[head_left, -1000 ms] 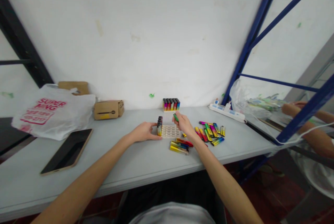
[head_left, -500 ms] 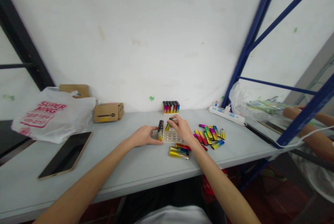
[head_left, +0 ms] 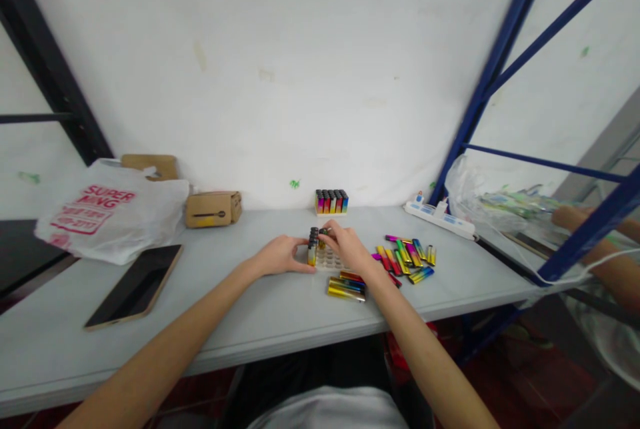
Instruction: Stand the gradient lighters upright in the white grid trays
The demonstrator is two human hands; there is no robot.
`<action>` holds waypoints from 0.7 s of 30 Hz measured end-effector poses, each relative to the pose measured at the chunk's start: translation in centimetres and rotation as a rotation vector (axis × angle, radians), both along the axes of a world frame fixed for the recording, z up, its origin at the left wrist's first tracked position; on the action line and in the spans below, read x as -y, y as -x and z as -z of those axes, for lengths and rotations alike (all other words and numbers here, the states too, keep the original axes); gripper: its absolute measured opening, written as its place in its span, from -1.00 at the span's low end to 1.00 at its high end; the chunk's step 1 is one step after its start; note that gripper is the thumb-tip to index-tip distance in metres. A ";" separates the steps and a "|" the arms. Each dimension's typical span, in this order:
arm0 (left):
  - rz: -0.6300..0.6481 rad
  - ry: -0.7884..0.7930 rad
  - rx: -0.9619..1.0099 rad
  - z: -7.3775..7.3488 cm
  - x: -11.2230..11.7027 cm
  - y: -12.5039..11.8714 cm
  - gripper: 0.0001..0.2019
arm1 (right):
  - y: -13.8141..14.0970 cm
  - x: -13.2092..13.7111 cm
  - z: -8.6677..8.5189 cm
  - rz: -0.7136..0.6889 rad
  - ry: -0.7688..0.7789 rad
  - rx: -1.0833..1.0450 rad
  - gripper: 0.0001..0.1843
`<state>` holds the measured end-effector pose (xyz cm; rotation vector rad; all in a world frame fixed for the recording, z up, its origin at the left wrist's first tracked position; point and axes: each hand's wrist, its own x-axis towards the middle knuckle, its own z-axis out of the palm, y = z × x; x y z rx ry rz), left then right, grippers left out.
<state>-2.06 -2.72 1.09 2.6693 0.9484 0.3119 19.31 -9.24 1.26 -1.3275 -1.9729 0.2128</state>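
Note:
A small white slotted tray [head_left: 331, 261] lies on the grey table [head_left: 260, 309] with a row of upright lighters [head_left: 313, 246] along its left side. My left hand [head_left: 280, 255] rests against the tray's left edge, fingers curled on it. My right hand [head_left: 347, 247] pinches a lighter [head_left: 324, 233] upright over the tray, beside that row. Several colourful lighters [head_left: 407, 257] lie loose to the right, and a few more lighters [head_left: 346, 285] lie in front of the tray.
A filled tray of lighters [head_left: 331, 201] stands by the wall. A phone [head_left: 136, 285], a plastic bag [head_left: 107, 217] and a cardboard box [head_left: 213, 209] are at the left. A power strip [head_left: 440, 216] and a blue rack [head_left: 487, 82] are at the right; another person's arm [head_left: 600, 242] shows there.
My right hand has carried a lighter leftward and down, from above the tray's far edge to the slots next to the standing row. My left hand has stayed on the tray.

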 end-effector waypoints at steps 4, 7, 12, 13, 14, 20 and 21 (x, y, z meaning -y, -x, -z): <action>-0.006 -0.004 0.002 0.1 -0.1 0.0 -0.23 | -0.5 0.1 0.0 -0.005 0.005 -0.059 -0.84; -0.005 -0.001 0.000 0.1 -0.1 0.0 -0.22 | -1.2 0.2 -0.1 -0.076 0.103 -0.135 -0.82; -0.012 0.012 -0.008 -0.1 -0.1 0.0 -0.20 | -1.5 -0.2 0.1 -0.017 0.080 -0.020 -0.87; -0.012 0.013 -0.012 -0.1 -0.1 0.0 -0.21 | -1.3 -0.3 0.2 0.005 0.087 0.033 -0.89; -0.012 0.013 -0.016 -0.2 0.0 0.0 -0.21 | -1.2 -0.4 0.4 0.021 0.104 0.082 -0.91; -0.030 0.032 -0.019 -0.6 0.2 0.0 -0.21 | -1.8 -0.6 0.8 0.006 0.078 0.191 -0.81; -0.032 0.035 -0.020 -0.7 0.2 0.0 -0.21 | -2.3 -0.6 0.7 0.003 0.066 0.169 -0.79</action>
